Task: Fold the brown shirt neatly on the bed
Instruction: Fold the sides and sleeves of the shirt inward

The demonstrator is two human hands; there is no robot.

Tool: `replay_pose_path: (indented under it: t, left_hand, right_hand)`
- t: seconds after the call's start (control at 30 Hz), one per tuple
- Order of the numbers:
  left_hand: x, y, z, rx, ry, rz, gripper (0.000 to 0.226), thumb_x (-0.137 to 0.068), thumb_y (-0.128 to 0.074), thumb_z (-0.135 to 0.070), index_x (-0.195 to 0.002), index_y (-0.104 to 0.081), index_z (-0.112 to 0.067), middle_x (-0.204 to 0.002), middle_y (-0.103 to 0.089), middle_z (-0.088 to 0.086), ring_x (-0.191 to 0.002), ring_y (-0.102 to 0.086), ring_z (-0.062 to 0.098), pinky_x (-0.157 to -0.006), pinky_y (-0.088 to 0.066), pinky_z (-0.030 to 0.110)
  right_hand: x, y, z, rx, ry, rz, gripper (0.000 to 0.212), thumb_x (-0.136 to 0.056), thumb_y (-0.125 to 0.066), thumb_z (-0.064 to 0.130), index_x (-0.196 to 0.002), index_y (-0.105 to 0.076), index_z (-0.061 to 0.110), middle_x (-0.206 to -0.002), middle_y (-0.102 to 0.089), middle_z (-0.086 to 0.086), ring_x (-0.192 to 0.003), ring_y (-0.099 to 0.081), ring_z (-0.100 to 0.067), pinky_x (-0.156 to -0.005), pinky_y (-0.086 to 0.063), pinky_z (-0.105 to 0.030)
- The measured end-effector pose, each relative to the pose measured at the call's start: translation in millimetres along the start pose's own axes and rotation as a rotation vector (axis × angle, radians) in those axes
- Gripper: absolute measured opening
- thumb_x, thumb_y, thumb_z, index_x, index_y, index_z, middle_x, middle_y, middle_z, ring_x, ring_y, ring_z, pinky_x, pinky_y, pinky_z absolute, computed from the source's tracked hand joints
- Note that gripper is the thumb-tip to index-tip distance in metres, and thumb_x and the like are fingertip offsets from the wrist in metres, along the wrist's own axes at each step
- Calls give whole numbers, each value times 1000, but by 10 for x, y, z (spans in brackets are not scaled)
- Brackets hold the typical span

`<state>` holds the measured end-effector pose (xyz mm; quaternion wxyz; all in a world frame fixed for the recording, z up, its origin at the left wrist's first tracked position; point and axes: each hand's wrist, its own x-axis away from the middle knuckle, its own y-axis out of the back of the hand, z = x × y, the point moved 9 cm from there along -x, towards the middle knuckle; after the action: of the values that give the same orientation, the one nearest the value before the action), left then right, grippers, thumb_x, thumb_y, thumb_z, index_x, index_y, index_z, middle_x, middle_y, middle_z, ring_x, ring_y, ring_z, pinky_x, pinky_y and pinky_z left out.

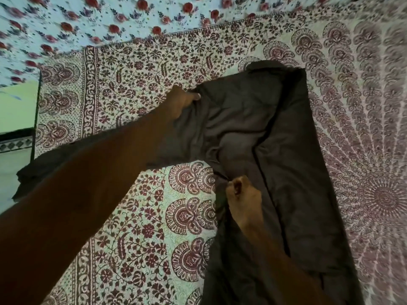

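Observation:
The brown shirt (pixel 275 139) lies lengthwise on the bed, its right side folded inward into a long straight band. One sleeve stretches out to the left under my left forearm, reaching the bed's left edge. My left hand (pixel 182 102) pinches the shirt's upper left corner near the shoulder. Lower down, my right hand (pixel 242 199) is closed on the shirt's left edge around mid-length. The cloth between both hands is wrinkled and slightly lifted.
A maroon and white patterned bedsheet (pixel 141 227) covers the bed. A pale sheet with red roses (pixel 110 20) lies along the far side. The bed's left edge (pixel 35 119) drops to a light green floor.

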<state>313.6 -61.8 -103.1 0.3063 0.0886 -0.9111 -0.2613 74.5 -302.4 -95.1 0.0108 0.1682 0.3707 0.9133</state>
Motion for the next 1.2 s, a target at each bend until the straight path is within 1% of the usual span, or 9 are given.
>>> replay_pose_path:
  t: [0.2,0.27,0.33,0.47,0.63,0.7,0.87,1.0,1.2]
  left_hand:
    - [266,-759,-727,422,-66,144,32,-87,-69,-18,-114,-65,-2,-107,-68,11,-99,-65,22,-96,-53,37]
    - [390,-1046,-935,472,-78,198,32,-92,-62,-16,-121,-61,-1,-108,-66,10,-91,-65,20,-85,-56,27]
    - [489,-1293,-1102,463,-88,232,34,-96,-56,-14,-128,-56,-1,-114,-63,9,-87,-62,15,-74,-54,18]
    - [456,-1654,-1198,387,-88,211,44,-92,-63,-20,-131,-55,-3,-128,-62,11,-115,-59,24,-101,-48,33]
    - [417,-1992,-1254,369,-67,200,36,-93,-61,-17,-125,-59,-1,-121,-64,10,-108,-61,23,-98,-49,33]
    - [425,-2084,-1300,344,-77,216,37,-94,-59,-14,-128,-57,0,-126,-62,14,-116,-59,26,-103,-47,38]
    - [460,-2199,-1335,222,-117,224,39,-95,-57,-14,-131,-54,-2,-127,-60,14,-118,-57,25,-102,-47,33]
    - [572,-2041,-1374,-38,-292,47,34,-90,-62,-22,-121,-53,-11,-113,-60,7,-99,-56,18,-79,-43,21]
    - [1172,-1587,-1154,-363,-535,-304,52,-84,-63,-32,-131,-45,-18,-132,-49,10,-125,-46,29,-103,-39,46]
  right_hand:
    - [44,439,-365,35,-53,-148,18,-98,-51,25,-87,-57,12,-70,-64,-6,-62,-62,-28,-58,-44,-33]
    - [18,657,-503,-3,-132,-227,17,-98,-51,22,-88,-56,10,-76,-66,-11,-70,-62,-32,-62,-35,-29]
    - [1,857,-660,-21,-207,-275,16,-98,-49,23,-92,-54,9,-83,-66,-14,-78,-63,-35,-66,-37,-31]
    - [-38,1108,-928,-7,-277,-277,14,-99,-46,21,-99,-54,10,-91,-67,-14,-87,-63,-35,-72,-41,-34]
    - [-62,1265,-1210,-28,-372,-275,8,-97,-45,16,-103,-52,15,-97,-65,-10,-93,-60,-33,-72,-35,-32]
    - [-81,1305,-1270,-38,-397,-279,5,-97,-45,15,-101,-48,17,-96,-64,-8,-92,-60,-32,-71,-32,-31]
    - [-114,1272,-1278,64,-340,-203,11,-97,-41,11,-105,-45,18,-103,-61,-5,-90,-60,-30,-69,-30,-32]
    - [-124,1221,-1289,127,-295,-140,12,-97,-44,16,-109,-43,18,-113,-60,-6,-94,-62,-32,-71,-39,-37]
    - [-50,1259,-1269,139,-349,-63,37,-92,-58,31,-121,-41,17,-120,-59,-10,-104,-61,-34,-81,-46,-41]
